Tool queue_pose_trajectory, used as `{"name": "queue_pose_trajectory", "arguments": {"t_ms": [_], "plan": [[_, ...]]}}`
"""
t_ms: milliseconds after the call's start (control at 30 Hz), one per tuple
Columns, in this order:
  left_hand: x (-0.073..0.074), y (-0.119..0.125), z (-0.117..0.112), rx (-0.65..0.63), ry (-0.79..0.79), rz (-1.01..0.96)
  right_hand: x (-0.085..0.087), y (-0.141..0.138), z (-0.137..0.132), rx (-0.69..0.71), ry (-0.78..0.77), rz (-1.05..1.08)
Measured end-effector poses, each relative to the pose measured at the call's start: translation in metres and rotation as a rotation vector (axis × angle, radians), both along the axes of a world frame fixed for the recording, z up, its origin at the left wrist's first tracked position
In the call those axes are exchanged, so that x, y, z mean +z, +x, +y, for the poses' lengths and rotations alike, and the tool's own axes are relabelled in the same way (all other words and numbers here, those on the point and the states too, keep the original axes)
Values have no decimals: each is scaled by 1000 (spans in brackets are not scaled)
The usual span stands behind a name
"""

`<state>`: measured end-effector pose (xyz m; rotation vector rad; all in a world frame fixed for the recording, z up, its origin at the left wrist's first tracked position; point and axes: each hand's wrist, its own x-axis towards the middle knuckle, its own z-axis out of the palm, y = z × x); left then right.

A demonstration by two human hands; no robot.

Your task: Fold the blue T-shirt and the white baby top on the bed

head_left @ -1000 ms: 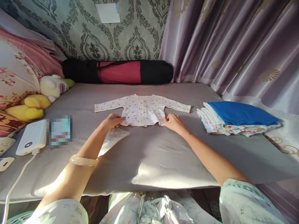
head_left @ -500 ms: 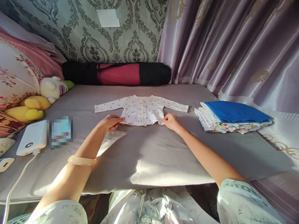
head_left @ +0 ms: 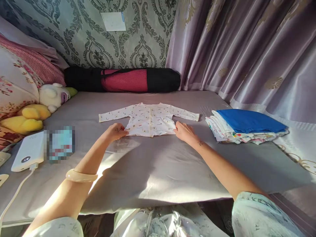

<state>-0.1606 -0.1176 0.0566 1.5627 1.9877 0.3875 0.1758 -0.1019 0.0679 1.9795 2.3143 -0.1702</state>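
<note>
A small white printed baby shirt (head_left: 149, 118) lies spread flat on the grey bed sheet (head_left: 158, 164), sleeves stretched out to both sides. My left hand (head_left: 115, 130) pinches the shirt's lower left hem corner, fingers curled. At the lower right hem corner my right hand (head_left: 184, 131) holds the fabric's edge, fingers closed on it. A pale bangle (head_left: 81, 176) sits on my left forearm.
A stack of folded clothes topped by a blue piece (head_left: 247, 125) lies at the right. A black and red rolled bag (head_left: 122, 80) lies along the wall. Plush toys (head_left: 37, 107), a white power bank (head_left: 26, 152) with cable and a blurred packet (head_left: 60, 144) sit at the left.
Both hands stay on the shirt's hem corners and have drawn it slightly flatter; the view has tilted a little, so everything sits lower in the picture.
</note>
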Motion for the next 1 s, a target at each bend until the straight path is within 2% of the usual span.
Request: {"name": "queue_pose_trajectory", "arguments": {"t_ms": [67, 133, 200, 233, 300, 433, 533, 633, 800, 1000], "plan": [[4, 7, 3, -79, 95, 272, 3, -7, 2, 4, 57, -39], [7, 22, 8, -168, 231, 425, 2, -19, 8, 67, 152, -38], [5, 45, 15, -315, 341, 439, -5, -33, 16, 210, 217, 20], [3, 58, 18, -406, 357, 418, -10, -40, 20, 283, 226, 60], [-5, 81, 25, -511, 387, 387, -22, -53, 27, 376, 215, 130], [-24, 105, 31, -462, 319, 427, -41, -63, 31, 335, 112, 182], [-35, 104, 30, -444, 231, 428, -48, -62, 31, 299, 80, 180], [-42, 101, 31, -440, 227, 440, -50, -61, 30, 290, 98, 186], [-42, 103, 31, -428, 235, 461, -52, -61, 30, 293, 115, 213], [-36, 97, 25, -492, 247, 395, -53, -59, 29, 307, 118, 242]]}}
